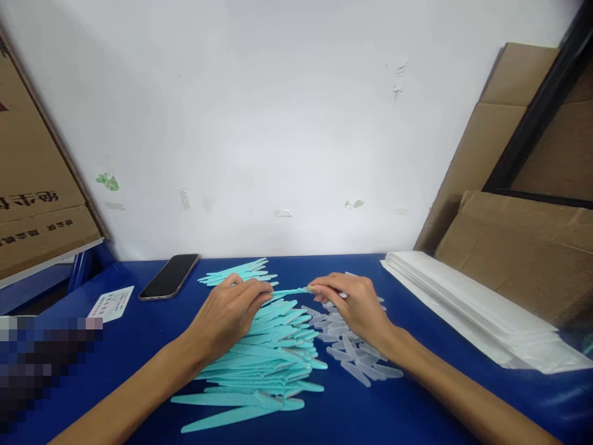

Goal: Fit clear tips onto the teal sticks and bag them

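My left hand [238,309] has its fingers closed on one end of a slim turquoise eyebrow razor [291,291], raised level above a pile. At the razor's other end, the fingertips of my right hand [354,303] are pinched together; whether a cap sits between them is too small to tell. Beneath my left hand lies a large pile of turquoise razors [273,352], mostly pointing the same way. Loose translucent plastic caps [356,355] are scattered below and around my right hand. Farther back is a smaller bunch of turquoise razors [241,270], partly behind my left hand.
On the blue table [139,352] a phone [170,277] and a printed card [111,304] lie at the left. A stack of white plastic bags [472,315] is at the right. Cardboard boxes [519,247] flank both sides, and a white wall [296,123] closes the back.
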Demonstrator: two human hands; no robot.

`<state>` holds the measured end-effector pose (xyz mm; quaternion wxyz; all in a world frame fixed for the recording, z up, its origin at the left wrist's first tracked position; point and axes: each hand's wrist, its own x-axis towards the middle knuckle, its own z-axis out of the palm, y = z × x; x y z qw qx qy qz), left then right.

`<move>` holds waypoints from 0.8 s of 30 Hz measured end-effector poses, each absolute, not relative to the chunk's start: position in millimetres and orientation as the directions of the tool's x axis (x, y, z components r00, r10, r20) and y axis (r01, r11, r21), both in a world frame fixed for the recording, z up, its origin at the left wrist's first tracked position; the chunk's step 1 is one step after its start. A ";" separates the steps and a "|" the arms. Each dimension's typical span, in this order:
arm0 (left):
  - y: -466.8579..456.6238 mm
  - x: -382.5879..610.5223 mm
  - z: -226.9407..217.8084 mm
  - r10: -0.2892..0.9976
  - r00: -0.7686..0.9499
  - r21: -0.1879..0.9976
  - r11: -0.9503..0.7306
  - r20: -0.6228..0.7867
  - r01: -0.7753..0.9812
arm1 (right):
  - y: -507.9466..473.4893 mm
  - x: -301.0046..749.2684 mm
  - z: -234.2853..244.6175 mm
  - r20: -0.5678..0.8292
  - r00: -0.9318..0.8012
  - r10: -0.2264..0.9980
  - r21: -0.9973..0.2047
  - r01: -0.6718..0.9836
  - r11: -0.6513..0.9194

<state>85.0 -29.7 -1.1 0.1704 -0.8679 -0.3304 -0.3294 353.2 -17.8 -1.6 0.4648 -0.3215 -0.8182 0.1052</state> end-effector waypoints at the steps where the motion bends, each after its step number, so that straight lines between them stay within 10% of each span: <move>1: -32.0 86.8 -0.8 0.450 0.568 -0.066 -0.741 0.689 0.668 | -19.2 351.7 -2.5 0.706 -0.364 0.608 -0.462 0.414 0.784; 17: -25.2 76.0 1.0 0.377 0.652 -0.188 -0.756 0.658 0.627 | -19.7 353.6 2.7 0.638 -0.487 0.596 -0.290 0.565 0.772; 24: 11.1 29.2 -9.6 0.760 0.470 -0.049 -0.504 0.449 0.862 | 10.8 389.6 14.2 0.448 -0.404 0.798 0.059 0.904 0.424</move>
